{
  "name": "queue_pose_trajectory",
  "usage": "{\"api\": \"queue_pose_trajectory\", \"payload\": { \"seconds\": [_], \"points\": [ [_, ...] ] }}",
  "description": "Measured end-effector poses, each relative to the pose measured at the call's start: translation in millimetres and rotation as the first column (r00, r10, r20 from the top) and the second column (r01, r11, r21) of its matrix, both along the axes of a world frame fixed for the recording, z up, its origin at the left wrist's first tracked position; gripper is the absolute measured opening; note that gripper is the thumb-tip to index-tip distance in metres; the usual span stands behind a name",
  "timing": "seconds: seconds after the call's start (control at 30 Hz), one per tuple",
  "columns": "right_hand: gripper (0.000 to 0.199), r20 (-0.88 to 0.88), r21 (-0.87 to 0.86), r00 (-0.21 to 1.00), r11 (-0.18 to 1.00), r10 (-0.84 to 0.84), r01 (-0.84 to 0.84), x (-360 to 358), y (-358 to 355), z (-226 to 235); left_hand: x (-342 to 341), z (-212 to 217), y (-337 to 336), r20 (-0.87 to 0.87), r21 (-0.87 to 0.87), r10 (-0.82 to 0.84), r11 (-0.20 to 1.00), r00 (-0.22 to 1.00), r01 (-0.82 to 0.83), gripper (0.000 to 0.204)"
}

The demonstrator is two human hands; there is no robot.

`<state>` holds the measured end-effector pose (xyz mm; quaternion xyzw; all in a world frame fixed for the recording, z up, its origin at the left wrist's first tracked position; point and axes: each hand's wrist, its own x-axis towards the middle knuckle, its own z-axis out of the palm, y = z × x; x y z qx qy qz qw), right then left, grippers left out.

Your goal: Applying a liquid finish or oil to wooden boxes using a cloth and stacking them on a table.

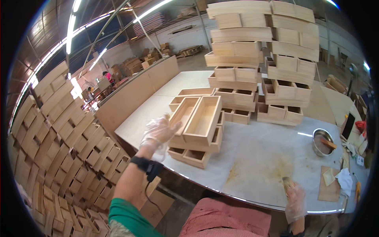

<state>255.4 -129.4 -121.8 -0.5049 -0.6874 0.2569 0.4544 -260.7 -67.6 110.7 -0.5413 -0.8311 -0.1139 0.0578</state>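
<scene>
Two gloved hands: my left hand spread at left edge of top wooden box, stacked on table; my right hand closed around brush. Step, I judge: positioning box, brush ready. Next move probably calls for secure left grip.

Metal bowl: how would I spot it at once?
Start at the large grey-topped table. Toward its right side, beyond the right hand, sits the bowl: round and shiny, with a wooden handle sticking out, unlike the square-cornered wooden boxes.
</scene>
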Motion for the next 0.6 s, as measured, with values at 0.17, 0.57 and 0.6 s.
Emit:
{"api": "queue_pose_trajectory", "payload": {
  "seconds": [0.17, 0.57, 0.6],
  "points": [
    [0.036, 0.065, -0.237, 0.962, 0.932, -0.264, 0.272, 28.5, -43.1, 51.4, -15.2, -44.0, 85.6, -0.01, -0.254, -0.042, 0.967, 0.999, 0.038, 0.065],
    [0.051, 0.578, 0.419, 0.639, 0.857, -0.507, 0.301, 87.5, -15.4, -26.4, 133.8, -27.3, 12.6, 0.055, -0.045, -0.521, 0.851, 0.852, 0.524, 0.031],
    [0.054, 0.559, 0.449, 0.637, 0.84, -0.531, 0.305, 94.9, -3.7, -34.5, 155.1, -33.4, 7.9, 0.09, -0.063, -0.555, 0.826, 0.827, 0.56, 0.031]
  ]
}}
